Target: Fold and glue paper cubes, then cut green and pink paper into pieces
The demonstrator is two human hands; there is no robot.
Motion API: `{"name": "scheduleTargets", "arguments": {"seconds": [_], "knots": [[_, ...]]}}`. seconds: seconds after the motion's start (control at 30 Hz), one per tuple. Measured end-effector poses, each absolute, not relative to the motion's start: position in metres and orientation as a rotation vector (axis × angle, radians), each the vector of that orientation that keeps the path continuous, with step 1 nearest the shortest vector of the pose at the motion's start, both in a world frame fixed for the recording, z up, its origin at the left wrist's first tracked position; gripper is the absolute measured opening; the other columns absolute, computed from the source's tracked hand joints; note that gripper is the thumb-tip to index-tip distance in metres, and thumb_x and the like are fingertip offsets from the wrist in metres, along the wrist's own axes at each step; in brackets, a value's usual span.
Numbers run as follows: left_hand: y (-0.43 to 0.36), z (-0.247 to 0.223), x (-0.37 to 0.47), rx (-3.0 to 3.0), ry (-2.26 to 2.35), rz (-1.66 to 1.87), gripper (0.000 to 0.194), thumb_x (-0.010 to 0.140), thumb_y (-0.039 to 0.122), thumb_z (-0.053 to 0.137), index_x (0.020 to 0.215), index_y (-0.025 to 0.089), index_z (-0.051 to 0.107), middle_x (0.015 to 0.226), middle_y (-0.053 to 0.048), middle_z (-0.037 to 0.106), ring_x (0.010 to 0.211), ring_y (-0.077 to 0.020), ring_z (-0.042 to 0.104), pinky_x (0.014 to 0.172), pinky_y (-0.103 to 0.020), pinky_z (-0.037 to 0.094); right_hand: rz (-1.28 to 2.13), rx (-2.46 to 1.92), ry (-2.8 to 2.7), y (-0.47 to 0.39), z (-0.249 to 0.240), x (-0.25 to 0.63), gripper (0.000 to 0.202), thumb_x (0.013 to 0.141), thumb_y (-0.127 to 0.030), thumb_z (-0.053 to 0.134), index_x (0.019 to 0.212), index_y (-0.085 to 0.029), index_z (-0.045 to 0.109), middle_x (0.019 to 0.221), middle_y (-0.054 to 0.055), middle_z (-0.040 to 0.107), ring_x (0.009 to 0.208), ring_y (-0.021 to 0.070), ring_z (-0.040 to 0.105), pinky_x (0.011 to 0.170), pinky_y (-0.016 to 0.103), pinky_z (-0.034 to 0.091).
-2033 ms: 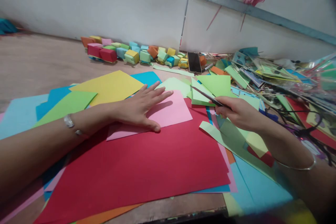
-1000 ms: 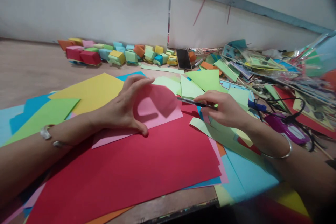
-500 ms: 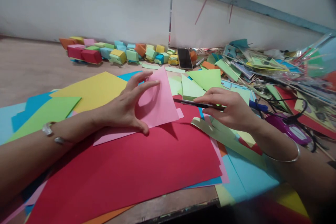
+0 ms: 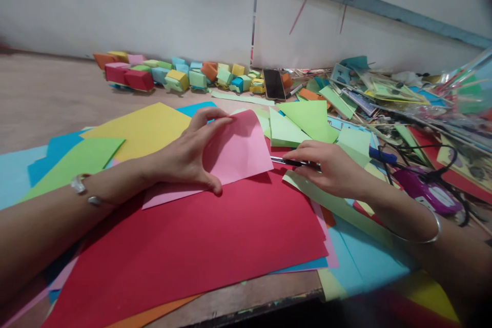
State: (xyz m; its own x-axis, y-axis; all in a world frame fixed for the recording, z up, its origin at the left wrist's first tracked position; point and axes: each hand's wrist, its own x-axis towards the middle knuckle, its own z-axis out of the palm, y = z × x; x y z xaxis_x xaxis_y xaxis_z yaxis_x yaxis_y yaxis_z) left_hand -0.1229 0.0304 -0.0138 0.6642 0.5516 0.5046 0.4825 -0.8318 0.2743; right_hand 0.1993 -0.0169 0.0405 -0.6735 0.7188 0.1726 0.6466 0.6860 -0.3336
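A pink paper point(image 4: 246, 148) is folded over, its upper flap bent up above a large red sheet point(image 4: 207, 236). My left hand point(image 4: 192, 148) has its thumb spread low on the pink paper and its fingertips at the flap's top edge, holding the paper. Right of the flap, my right hand point(image 4: 326, 164) is closed around a thin dark tool with a metal tip point(image 4: 294, 162), which points left at the pink paper's right edge. Which kind of tool it is, I cannot tell.
Small folded paper blocks point(image 4: 177, 80) line the back beside a phone point(image 4: 273, 85). Yellow point(image 4: 142, 128) and green sheets lie left. Scraps and sticks pile up at the right, near a purple device point(image 4: 428, 192) with black cable. Light green pieces point(image 4: 286, 130) lie behind my right hand.
The pink flap has tipped lower and its top has curved over. My right hand and the tool have shifted slightly down. The whole view has moved a little.
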Motion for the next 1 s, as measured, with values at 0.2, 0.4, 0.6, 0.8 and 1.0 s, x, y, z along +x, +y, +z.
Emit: {"name": "scheduleTargets", "arguments": {"seconds": [0.2,0.4,0.6,0.8,1.0], "knots": [[0.031,-0.015,-0.125,2.739,0.874,0.913,0.139,0.042,0.076,0.083,0.156,0.027,0.02,0.143,-0.019,0.03,0.138,-0.0482,0.029,0.112,-0.066,0.034,0.597,-1.279,-2.486,-0.015,0.042,0.185,0.031,0.084,-0.015,0.058,0.111,-0.018,0.074,0.092,0.005,0.075,0.075,0.0158,0.063,0.064,0.025,0.042],[0.031,-0.014,-0.124,2.719,0.852,0.949,0.14,0.042,0.077,0.082,0.156,0.025,0.019,0.143,-0.021,0.029,0.139,-0.0491,0.027,0.112,-0.068,0.032,0.443,-1.365,-2.554,-0.017,0.04,0.187,0.03,0.082,-0.012,0.059,0.106,-0.019,0.075,0.089,0.005,0.074,0.076,0.0167,0.064,0.064,0.025,0.042],[0.031,-0.015,-0.125,2.727,0.878,0.943,0.14,0.042,0.078,0.081,0.156,0.029,0.016,0.145,-0.019,0.026,0.14,-0.0492,0.025,0.113,-0.067,0.031,0.379,-1.05,-2.649,-0.026,0.033,0.177,0.031,0.084,-0.008,0.061,0.111,-0.019,0.072,0.102,0.007,0.073,0.093,0.0184,0.066,0.078,0.029,0.05],[0.032,-0.016,-0.126,2.748,0.923,0.895,0.14,0.045,0.075,0.082,0.157,0.03,0.012,0.147,-0.019,0.026,0.14,-0.0493,0.025,0.113,-0.068,0.03,0.408,-0.982,-2.693,-0.025,0.026,0.151,0.042,0.08,-0.002,0.065,0.116,-0.023,0.072,0.11,0.008,0.072,0.101,0.0205,0.067,0.084,0.031,0.052],[0.033,-0.016,-0.124,2.765,0.951,0.853,0.141,0.046,0.078,0.08,0.157,0.029,0.006,0.146,-0.02,0.027,0.14,-0.0504,0.024,0.113,-0.068,0.029,0.372,-1.1,-2.685,-0.021,0.028,0.157,0.046,0.08,-0.002,0.065,0.119,-0.024,0.073,0.105,0.007,0.071,0.094,0.0205,0.067,0.079,0.03,0.051]]}}
